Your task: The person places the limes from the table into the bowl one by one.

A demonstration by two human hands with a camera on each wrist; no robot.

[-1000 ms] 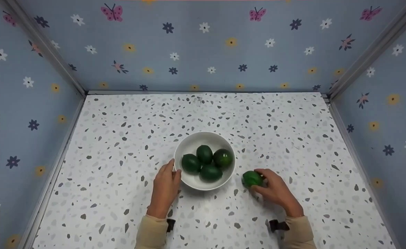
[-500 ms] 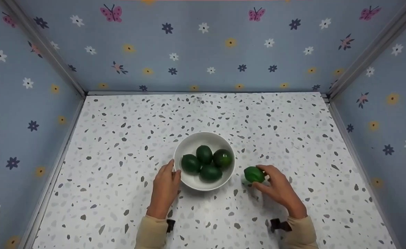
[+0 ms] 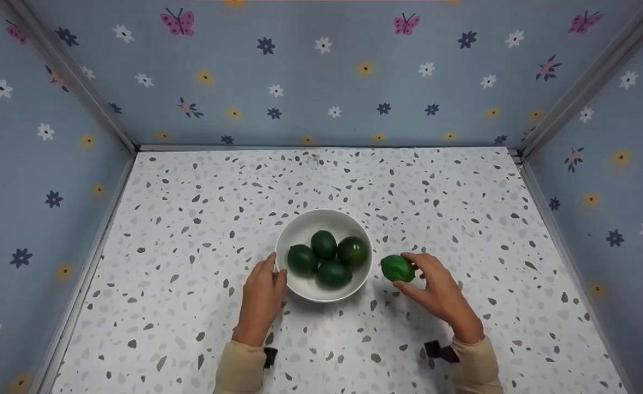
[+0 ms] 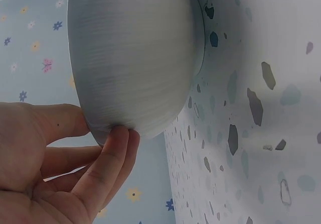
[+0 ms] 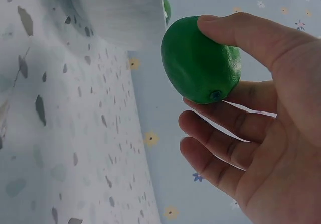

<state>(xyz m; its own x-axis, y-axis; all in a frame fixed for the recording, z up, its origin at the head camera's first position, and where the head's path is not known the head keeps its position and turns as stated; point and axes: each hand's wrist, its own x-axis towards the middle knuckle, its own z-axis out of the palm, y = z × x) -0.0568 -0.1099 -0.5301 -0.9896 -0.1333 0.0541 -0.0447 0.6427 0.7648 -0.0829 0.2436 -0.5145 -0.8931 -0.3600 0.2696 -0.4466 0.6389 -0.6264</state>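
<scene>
A white bowl stands on the table, holding several dark green limes. At its left side my left hand holds the rim; in the left wrist view the thumb is at the edge and two fingertips lie against the outer wall of the bowl. Just right of the bowl, my right hand pinches a brighter green lime between thumb and fingers. The right wrist view has this lime held up off the table near rim height, the other fingers loosely bent below it.
The speckled white table is bounded by blue panels with flowers and butterflies at the back and both sides. Grey metal strips run along the panel edges. A dark strap piece sits by the right wrist.
My right hand has lifted the lime off the table and carried it away from me, now slightly left toward the bowl. The left hand and bowl have stayed put.
</scene>
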